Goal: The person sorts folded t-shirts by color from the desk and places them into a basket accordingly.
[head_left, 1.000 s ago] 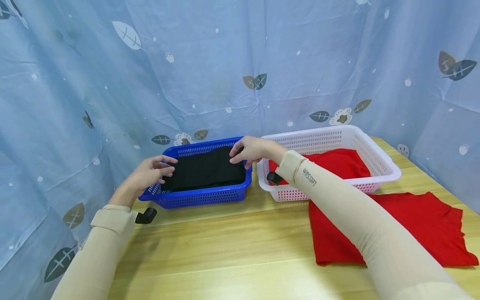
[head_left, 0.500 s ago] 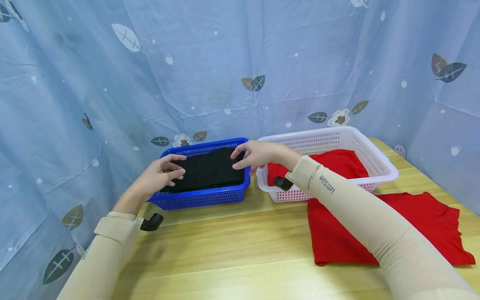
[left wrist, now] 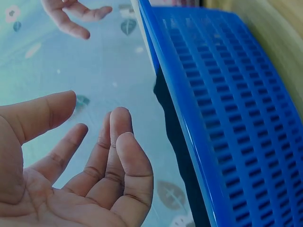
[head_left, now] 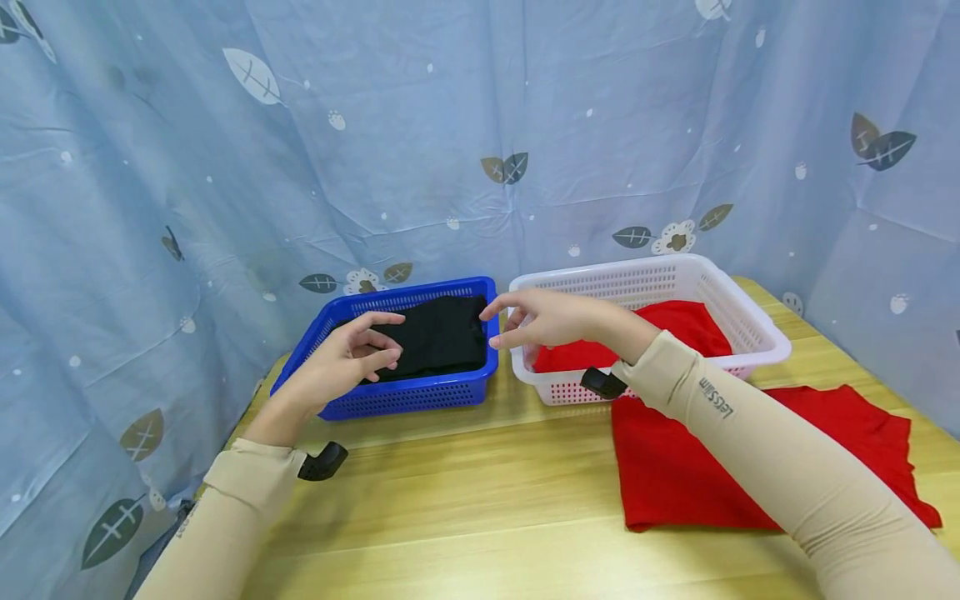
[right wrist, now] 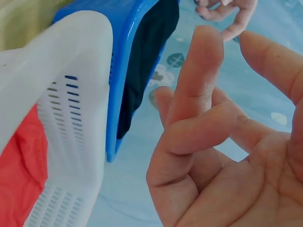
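Observation:
A blue plastic basket (head_left: 408,395) holds folded black cloth (head_left: 442,333) lying flat. My left hand (head_left: 352,354) hovers over the near left part of this basket, fingers loosely bent with nothing in them. In the left wrist view the palm of that left hand (left wrist: 94,175) faces up beside the basket's slotted wall (left wrist: 227,123). My right hand (head_left: 551,321) is above the gap between the blue basket and a white basket (head_left: 765,337), its fingers relaxed around air. Red cloth (head_left: 682,325) lies inside the white basket, partly hidden by the right hand and wrist.
On the wooden table (head_left: 450,483), a red garment (head_left: 697,475) lies spread in front of the white basket, partly under my right forearm. Blue patterned curtain (head_left: 420,125) hangs behind and along both sides. Each wrist carries a small black camera (head_left: 322,461).
Both hands have drawn back from the black cloth, moving to the right and toward me. The left passes over the basket's front; the right shifts toward the white basket. The cloths stay put.

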### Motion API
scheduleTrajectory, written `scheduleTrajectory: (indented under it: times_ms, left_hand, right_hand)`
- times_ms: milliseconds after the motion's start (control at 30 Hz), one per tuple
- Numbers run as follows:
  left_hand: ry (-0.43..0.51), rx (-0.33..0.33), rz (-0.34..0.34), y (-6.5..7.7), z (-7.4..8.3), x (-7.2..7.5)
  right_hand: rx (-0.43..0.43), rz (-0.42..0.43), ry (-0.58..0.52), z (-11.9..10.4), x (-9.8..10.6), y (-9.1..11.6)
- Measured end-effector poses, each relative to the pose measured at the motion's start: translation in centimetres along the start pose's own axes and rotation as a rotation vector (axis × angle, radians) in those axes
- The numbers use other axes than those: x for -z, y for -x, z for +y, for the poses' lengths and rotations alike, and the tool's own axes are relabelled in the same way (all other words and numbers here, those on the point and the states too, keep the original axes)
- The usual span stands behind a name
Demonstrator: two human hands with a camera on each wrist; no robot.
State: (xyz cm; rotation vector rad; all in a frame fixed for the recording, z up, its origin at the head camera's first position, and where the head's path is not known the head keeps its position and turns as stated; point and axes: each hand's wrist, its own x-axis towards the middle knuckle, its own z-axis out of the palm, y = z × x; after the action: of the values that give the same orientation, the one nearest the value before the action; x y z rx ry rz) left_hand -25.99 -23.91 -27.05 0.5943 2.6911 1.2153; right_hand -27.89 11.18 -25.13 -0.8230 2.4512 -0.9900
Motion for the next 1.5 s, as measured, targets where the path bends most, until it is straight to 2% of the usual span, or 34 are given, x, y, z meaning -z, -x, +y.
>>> scheduleTrajectory:
  times_ms: [233,467,800,1000,1267,1500]
  left_hand:
    - [0.037,-0.046,-0.033,0.2,1.6,-2.2]
    - [0.067,-0.106,-0.089,0.3,3.2,-4.3]
    - [0.063,-0.198,-0.193,-0.1,5.1,-8.1]
    - [0.061,-0.255,-0.273,-0.5,5.9,-10.4]
    - [0.095,-0.25,-0.366,-1.3,6.3,-13.8]
    - [0.092,-0.238,-0.406,-2.0,6.9,-16.7]
  right_hand:
    - [-0.012,0.044,-0.007,1.2,-0.1,3.0]
    - [-0.016,0.097,-0.008,2.6,0.1,6.9]
    - [-0.054,0.177,0.007,4.0,0.3,12.4]
    - [-0.059,0.202,-0.024,5.7,0.3,15.5]
    - [-0.108,0.23,-0.029,8.7,0.2,19.7]
    - [-0.17,0.267,0.052,11.7,-0.1,22.6]
